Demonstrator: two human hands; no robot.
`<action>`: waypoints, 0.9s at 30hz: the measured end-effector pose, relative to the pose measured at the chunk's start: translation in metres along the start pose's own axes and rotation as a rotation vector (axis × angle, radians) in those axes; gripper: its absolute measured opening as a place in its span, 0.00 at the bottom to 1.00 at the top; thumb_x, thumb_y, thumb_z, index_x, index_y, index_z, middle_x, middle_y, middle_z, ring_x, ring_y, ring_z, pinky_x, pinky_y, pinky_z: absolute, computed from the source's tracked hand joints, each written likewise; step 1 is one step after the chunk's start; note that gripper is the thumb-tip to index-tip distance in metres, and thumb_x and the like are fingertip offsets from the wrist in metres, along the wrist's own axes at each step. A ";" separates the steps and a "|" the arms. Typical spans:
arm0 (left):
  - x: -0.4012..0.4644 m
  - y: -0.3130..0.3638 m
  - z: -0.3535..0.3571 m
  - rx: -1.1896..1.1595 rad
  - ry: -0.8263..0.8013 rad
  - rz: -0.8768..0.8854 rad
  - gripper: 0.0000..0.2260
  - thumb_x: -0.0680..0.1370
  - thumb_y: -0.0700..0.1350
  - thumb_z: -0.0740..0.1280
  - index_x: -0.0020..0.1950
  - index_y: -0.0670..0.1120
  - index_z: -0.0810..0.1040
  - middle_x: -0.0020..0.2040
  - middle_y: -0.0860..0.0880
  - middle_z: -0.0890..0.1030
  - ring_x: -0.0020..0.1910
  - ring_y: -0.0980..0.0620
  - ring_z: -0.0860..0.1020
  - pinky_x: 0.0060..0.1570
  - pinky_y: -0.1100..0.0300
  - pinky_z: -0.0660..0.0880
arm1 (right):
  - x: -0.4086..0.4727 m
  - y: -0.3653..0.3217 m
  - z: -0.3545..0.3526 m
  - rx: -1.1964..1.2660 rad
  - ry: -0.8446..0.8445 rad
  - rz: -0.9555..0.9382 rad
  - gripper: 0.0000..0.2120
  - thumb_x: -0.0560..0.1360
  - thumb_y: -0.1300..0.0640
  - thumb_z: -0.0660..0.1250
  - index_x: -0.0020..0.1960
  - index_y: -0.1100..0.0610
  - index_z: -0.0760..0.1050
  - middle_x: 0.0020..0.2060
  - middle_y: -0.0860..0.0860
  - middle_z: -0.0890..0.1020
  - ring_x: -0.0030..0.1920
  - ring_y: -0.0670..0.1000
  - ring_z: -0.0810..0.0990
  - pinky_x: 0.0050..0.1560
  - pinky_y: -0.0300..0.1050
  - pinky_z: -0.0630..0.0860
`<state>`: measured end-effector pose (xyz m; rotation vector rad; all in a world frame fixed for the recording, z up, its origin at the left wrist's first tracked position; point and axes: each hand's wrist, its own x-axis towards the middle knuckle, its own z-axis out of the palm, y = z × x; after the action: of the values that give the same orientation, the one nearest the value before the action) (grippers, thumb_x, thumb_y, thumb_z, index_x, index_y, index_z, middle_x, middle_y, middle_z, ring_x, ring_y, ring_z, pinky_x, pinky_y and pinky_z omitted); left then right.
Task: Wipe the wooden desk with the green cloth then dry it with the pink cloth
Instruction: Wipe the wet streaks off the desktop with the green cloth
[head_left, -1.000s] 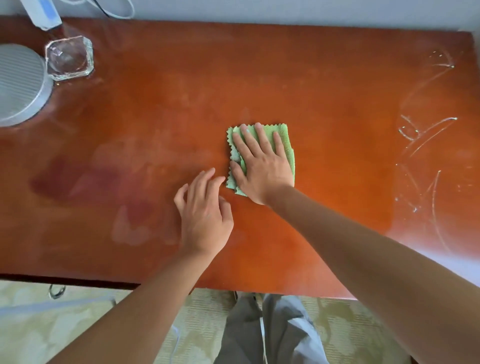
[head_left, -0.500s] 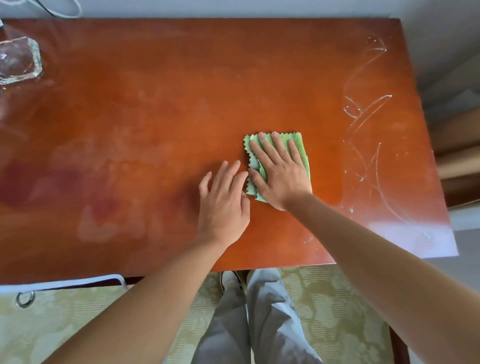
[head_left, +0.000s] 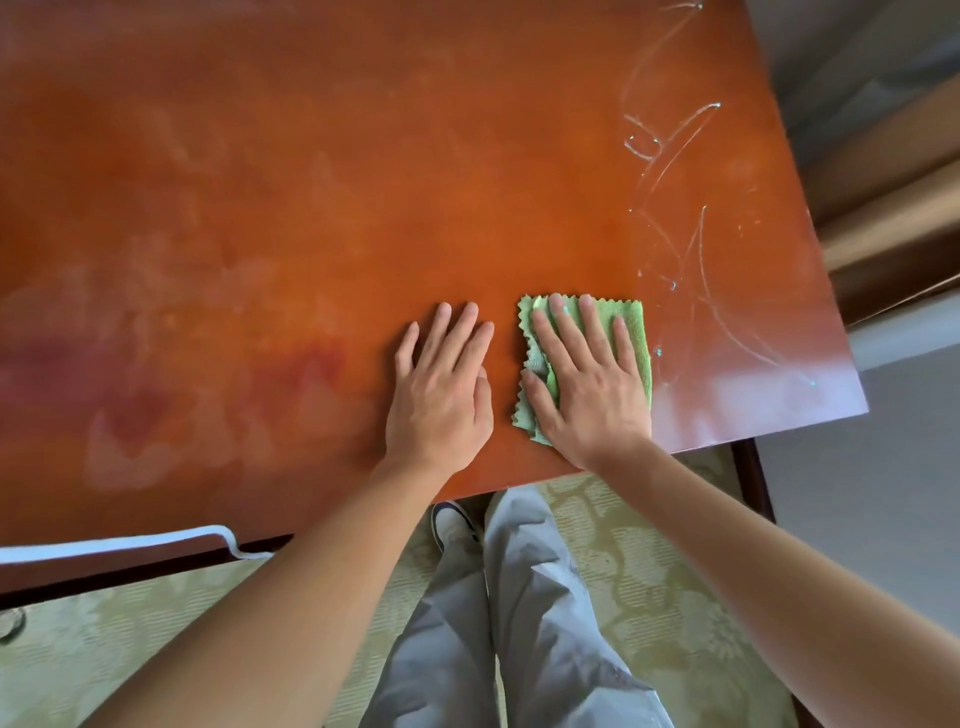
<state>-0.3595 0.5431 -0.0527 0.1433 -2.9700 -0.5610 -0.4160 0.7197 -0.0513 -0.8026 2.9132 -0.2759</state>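
No readable text, labels, brands, numbers — none anywhere in view.

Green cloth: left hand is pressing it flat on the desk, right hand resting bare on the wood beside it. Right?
Not quite: the hands are swapped. The head view shows the right hand pressing the green cloth flat on the desk, fingers straight, while the left hand rests bare on the wood beside it, not touching the cloth.
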 end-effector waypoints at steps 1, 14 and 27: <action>0.000 0.000 -0.001 -0.007 0.002 0.003 0.21 0.80 0.43 0.56 0.72 0.46 0.72 0.75 0.48 0.69 0.77 0.46 0.61 0.75 0.43 0.56 | -0.003 -0.002 0.000 -0.006 -0.010 0.003 0.30 0.83 0.41 0.49 0.82 0.52 0.56 0.81 0.50 0.57 0.82 0.56 0.48 0.80 0.60 0.48; 0.002 0.002 -0.006 -0.036 0.004 -0.013 0.21 0.77 0.41 0.57 0.69 0.46 0.75 0.74 0.48 0.70 0.76 0.47 0.63 0.74 0.44 0.57 | -0.030 -0.054 0.014 0.038 -0.022 -0.051 0.31 0.83 0.41 0.51 0.81 0.55 0.58 0.81 0.51 0.59 0.82 0.57 0.49 0.80 0.61 0.48; 0.042 0.086 0.023 0.081 -0.070 0.053 0.23 0.75 0.43 0.55 0.71 0.48 0.71 0.76 0.48 0.66 0.77 0.48 0.62 0.71 0.41 0.56 | -0.033 0.044 -0.005 0.034 -0.038 -0.044 0.32 0.83 0.37 0.47 0.82 0.51 0.58 0.81 0.50 0.58 0.82 0.55 0.50 0.80 0.60 0.47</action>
<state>-0.4098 0.6261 -0.0386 0.0523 -3.0551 -0.4493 -0.4107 0.7748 -0.0532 -0.8581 2.8506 -0.3104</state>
